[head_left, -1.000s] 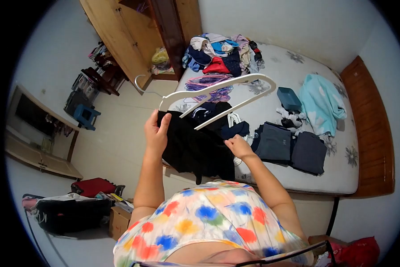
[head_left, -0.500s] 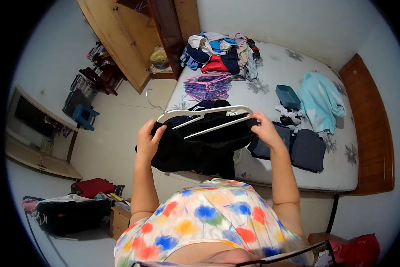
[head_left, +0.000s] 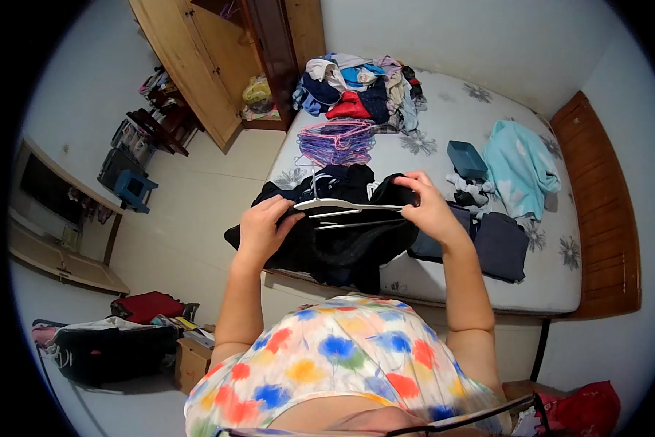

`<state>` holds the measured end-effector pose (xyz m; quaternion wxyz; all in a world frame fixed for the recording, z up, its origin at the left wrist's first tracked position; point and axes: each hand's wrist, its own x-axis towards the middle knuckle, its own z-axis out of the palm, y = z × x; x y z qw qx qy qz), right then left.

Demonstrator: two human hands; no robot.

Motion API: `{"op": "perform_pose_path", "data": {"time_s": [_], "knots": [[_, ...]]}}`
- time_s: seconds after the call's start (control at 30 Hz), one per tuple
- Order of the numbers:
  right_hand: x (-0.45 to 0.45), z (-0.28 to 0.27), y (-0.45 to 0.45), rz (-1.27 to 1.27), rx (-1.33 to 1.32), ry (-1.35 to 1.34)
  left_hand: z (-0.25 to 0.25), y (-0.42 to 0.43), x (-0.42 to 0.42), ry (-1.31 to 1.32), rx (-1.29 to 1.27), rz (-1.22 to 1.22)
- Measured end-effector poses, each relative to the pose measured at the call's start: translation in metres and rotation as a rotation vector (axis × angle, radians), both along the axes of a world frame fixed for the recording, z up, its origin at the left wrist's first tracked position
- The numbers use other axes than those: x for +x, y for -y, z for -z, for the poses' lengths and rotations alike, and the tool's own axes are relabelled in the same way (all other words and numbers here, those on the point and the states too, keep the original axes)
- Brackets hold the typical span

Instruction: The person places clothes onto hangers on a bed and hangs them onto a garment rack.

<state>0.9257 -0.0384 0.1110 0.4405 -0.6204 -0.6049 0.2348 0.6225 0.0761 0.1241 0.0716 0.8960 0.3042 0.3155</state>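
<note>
A white clothes hanger [head_left: 335, 205] lies across the opening of a black garment [head_left: 327, 256] in front of me, its hook pointing away toward the bed. My left hand [head_left: 263, 230] is closed on the black fabric beside the hanger's left end. At the other end, my right hand [head_left: 431, 211] pinches the garment's edge, with the thumb against the hanger's tip. The garment hangs down between both hands over the bed's near edge. Just behind it lie dark clothes [head_left: 353, 175] with white stripes, partly hidden by the hanger.
On the bed [head_left: 444, 102] are pink and purple hangers [head_left: 336, 142], a heap of mixed clothes [head_left: 349, 108], folded dark clothes [head_left: 501, 246], a teal bin [head_left: 467, 159] and a light blue blanket [head_left: 520, 171]. An open wardrobe [head_left: 196, 62] and a blue stool [head_left: 134, 189] stand to the left.
The hanger has tilted, its hook swinging from the left to point away from me. Both hands have shifted their grip, and the right fingers now reach over the garment's edge.
</note>
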Motion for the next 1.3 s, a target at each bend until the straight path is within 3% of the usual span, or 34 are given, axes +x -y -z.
{"op": "perform_pose_path", "data": {"time_s": [0.17,0.27,0.37,0.47,0.57,0.83,0.93,1.03,1.07,1.13,1.17,1.27,1.3], "knots": [[-0.021,0.004,0.003,-0.089,-0.04,-0.363,0.0,0.001,0.003,0.06,0.03,-0.015],[-0.021,0.007,0.003,-0.074,-0.082,-0.302,0.001,-0.001,-0.003,0.07,-0.036,-0.031],[-0.026,0.006,0.007,0.071,0.175,0.515,0.001,-0.001,-0.004,0.08,-0.069,-0.007],[-0.033,0.001,0.007,0.147,0.353,0.648,0.004,-0.003,-0.006,0.102,-0.087,0.019],[-0.03,0.02,-0.004,0.247,0.45,0.439,0.007,-0.008,-0.011,0.11,-0.012,0.018],[-0.006,0.004,0.004,0.35,0.381,0.284,0.012,-0.031,-0.028,0.174,0.046,-0.051],[-0.001,0.006,0.005,0.353,0.355,0.264,0.024,-0.033,-0.022,0.136,-0.067,-0.105],[0.012,0.013,0.01,0.333,0.253,0.041,0.033,-0.041,-0.016,0.184,0.06,-0.104],[0.018,0.016,0.013,0.358,0.184,-0.148,0.036,-0.044,-0.015,0.194,0.059,-0.092],[0.027,0.012,0.016,0.386,0.359,-0.045,0.04,-0.05,-0.011,0.216,0.058,-0.066],[0.027,0.011,0.019,0.392,0.361,-0.027,0.041,-0.052,-0.008,0.217,0.037,-0.049],[0.013,-0.004,0.033,0.445,0.328,0.473,0.042,-0.055,0.006,0.22,-0.023,0.015],[0.016,0.002,0.035,0.513,0.288,0.459,0.044,-0.057,0.015,0.224,-0.04,0.045]]}}
